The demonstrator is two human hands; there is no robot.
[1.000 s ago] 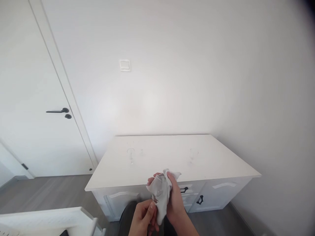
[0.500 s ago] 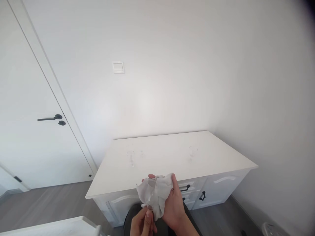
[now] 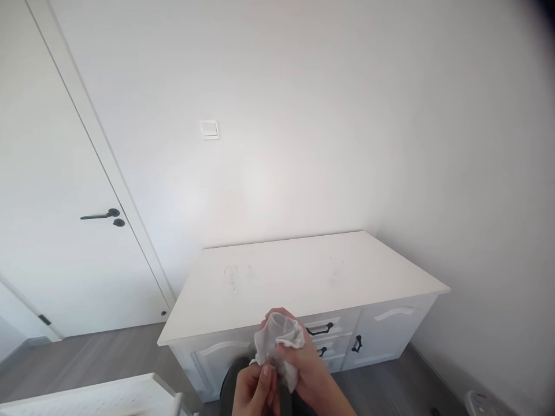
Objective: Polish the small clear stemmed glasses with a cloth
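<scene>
Low in the middle of the view, my two hands work close together in front of a white sideboard (image 3: pixel 373 271). A white cloth (image 3: pixel 277 346) is bunched in my right hand (image 3: pixel 310 372), fingers closed, around the bowl of a clear glass (image 3: pixel 280 322). My left hand (image 3: pixel 254 390) pinches the lower part of that glass from beneath, probably its stem. Two more clear glasses, very faint, stand on the sideboard top, one at the left (image 3: pixel 230 275) and one at the right (image 3: pixel 335 267).
A white door (image 3: pixel 52 173) with a dark handle (image 3: pixel 102 216) is at the left. A light switch (image 3: pixel 209 129) sits on the white wall. The sideboard has drawers with dark handles (image 3: pixel 319 330). White furniture (image 3: pixel 104 396) shows at the lower left, over grey floor.
The cloth has been gathered more tightly round the glass, and my hands have shifted slightly lower and right. The view has also swung a little.
</scene>
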